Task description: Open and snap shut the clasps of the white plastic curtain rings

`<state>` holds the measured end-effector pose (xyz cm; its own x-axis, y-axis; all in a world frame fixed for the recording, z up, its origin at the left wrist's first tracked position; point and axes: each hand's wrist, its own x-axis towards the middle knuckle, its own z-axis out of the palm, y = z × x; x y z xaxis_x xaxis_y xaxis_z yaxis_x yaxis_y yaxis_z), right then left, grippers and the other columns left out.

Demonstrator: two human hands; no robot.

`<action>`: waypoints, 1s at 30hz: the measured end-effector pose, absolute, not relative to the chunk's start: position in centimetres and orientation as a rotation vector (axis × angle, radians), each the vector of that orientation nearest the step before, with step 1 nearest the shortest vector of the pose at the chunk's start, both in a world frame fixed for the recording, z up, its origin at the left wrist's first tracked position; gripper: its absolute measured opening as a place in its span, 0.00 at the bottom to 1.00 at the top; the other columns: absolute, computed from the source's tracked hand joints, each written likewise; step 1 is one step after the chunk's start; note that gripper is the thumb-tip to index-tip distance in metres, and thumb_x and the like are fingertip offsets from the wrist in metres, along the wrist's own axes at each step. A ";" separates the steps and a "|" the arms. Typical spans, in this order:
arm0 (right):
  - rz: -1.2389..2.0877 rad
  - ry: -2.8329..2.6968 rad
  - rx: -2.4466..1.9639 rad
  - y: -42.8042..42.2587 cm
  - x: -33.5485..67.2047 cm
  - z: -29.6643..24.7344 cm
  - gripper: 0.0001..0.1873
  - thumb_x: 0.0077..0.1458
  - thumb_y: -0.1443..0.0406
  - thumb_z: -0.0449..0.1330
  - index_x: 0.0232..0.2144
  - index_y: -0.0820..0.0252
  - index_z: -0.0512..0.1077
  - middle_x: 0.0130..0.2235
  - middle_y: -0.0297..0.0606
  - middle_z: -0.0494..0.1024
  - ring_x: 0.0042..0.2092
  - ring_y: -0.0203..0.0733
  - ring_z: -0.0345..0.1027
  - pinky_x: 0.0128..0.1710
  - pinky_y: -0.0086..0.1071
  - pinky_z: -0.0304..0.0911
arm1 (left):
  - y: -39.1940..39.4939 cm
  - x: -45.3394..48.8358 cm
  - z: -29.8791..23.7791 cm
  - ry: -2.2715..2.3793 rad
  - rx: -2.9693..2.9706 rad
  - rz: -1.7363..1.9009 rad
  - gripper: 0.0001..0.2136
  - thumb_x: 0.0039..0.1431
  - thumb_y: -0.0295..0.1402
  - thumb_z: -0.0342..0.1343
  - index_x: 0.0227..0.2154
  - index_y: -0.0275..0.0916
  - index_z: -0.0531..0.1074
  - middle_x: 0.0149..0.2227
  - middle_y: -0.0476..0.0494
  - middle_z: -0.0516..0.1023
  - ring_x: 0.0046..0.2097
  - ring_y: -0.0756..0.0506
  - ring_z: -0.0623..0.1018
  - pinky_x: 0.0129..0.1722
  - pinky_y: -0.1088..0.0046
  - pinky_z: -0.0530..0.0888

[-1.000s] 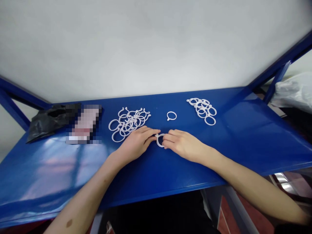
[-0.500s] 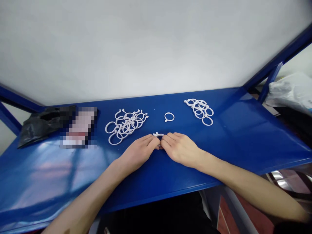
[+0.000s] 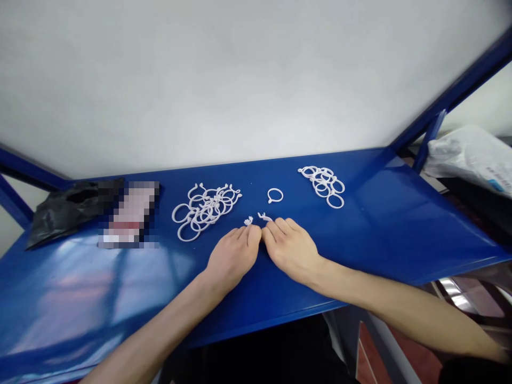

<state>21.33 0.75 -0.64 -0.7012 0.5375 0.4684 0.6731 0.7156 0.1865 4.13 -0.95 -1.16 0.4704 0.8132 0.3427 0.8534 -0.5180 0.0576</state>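
Observation:
My left hand [image 3: 236, 250] and my right hand [image 3: 290, 246] are closed around a white plastic ring, their knuckles touching above the table. The ring's two knobbed ends [image 3: 264, 216] stick out past my fingers with a gap between them, so it is open at the top. My fingers hide the rest of it. Just beyond lies a single closed ring [image 3: 275, 201]. To the left is a tangled heap of similar rings [image 3: 189, 240], several of them with parted ends. A smaller group of rings [image 3: 335, 208] lies to the right.
The blue table [image 3: 380, 229] runs up to a white wall [image 3: 240, 80]. At the left lie a black plastic bag [image 3: 60, 213] and a blurred-out flat object [image 3: 132, 213]. Beyond the right end sits a clear plastic bag [image 3: 472, 154]. Blue frame posts flank both ends.
The ends of the held ring have come apart, leaving a gap between them. My hands have turned with knuckles up and come slightly nearer to me. The other rings lie as before.

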 end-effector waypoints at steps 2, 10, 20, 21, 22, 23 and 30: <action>-0.473 -2.547 -0.895 1.3 21.6 -0.7 0.17 0.65 0.77 0.48 0.28 0.62 0.71 0.29 0.41 0.74 0.32 0.44 0.64 0.32 0.38 0.56 | -0.6 3.8 -1.2 -1.438 -2.630 -0.545 0.15 0.68 0.22 0.38 0.28 0.41 0.65 0.26 0.48 0.73 0.28 0.47 0.74 0.31 0.72 0.72; -0.263 -2.436 -0.755 4.5 24.4 1.2 0.15 0.70 0.62 0.52 0.53 0.61 0.72 0.54 0.45 0.78 0.47 0.41 0.74 0.41 0.34 0.70 | 1.2 0.3 -1.4 -1.411 -2.529 -0.844 0.15 0.71 0.27 0.41 0.47 0.40 0.73 0.44 0.43 0.79 0.44 0.47 0.79 0.44 0.71 0.76; -0.079 -2.150 -2.253 8.3 32.8 4.4 0.19 0.63 0.48 0.56 0.36 0.56 0.77 0.40 0.41 0.80 0.37 0.47 0.74 0.31 0.35 0.60 | 5.1 -6.1 -1.4 -1.641 -2.239 -0.856 0.13 0.68 0.34 0.49 0.41 0.36 0.78 0.43 0.36 0.81 0.48 0.38 0.75 0.53 0.59 0.73; -0.037 -2.170 -2.283 8.4 33.1 4.3 0.21 0.62 0.47 0.56 0.36 0.55 0.77 0.39 0.40 0.81 0.37 0.48 0.74 0.32 0.36 0.60 | 5.3 -6.3 -1.5 -1.649 -2.233 -0.877 0.13 0.68 0.34 0.49 0.42 0.36 0.78 0.44 0.36 0.81 0.49 0.38 0.74 0.54 0.58 0.72; -0.003 -2.198 -2.300 8.4 33.3 4.2 0.21 0.61 0.45 0.57 0.36 0.55 0.77 0.39 0.40 0.81 0.37 0.48 0.74 0.32 0.36 0.61 | 5.5 -6.5 -1.6 -1.653 -2.236 -0.902 0.13 0.68 0.34 0.49 0.42 0.37 0.79 0.45 0.37 0.82 0.49 0.38 0.74 0.54 0.58 0.72; 0.019 -2.236 -2.308 8.4 33.4 4.0 0.22 0.60 0.45 0.58 0.37 0.54 0.77 0.39 0.40 0.81 0.37 0.48 0.74 0.32 0.36 0.61 | 5.7 -6.5 -1.8 -1.656 -2.243 -0.926 0.13 0.68 0.34 0.49 0.43 0.38 0.79 0.46 0.38 0.82 0.50 0.38 0.74 0.55 0.57 0.72; 0.021 -2.512 -2.194 8.3 32.9 3.1 0.10 0.61 0.57 0.61 0.41 0.53 0.77 0.45 0.39 0.81 0.42 0.49 0.76 0.32 0.34 0.60 | 5.8 -6.9 -1.8 -1.780 -2.200 -0.943 0.13 0.67 0.36 0.51 0.42 0.43 0.81 0.49 0.43 0.83 0.52 0.37 0.74 0.53 0.54 0.70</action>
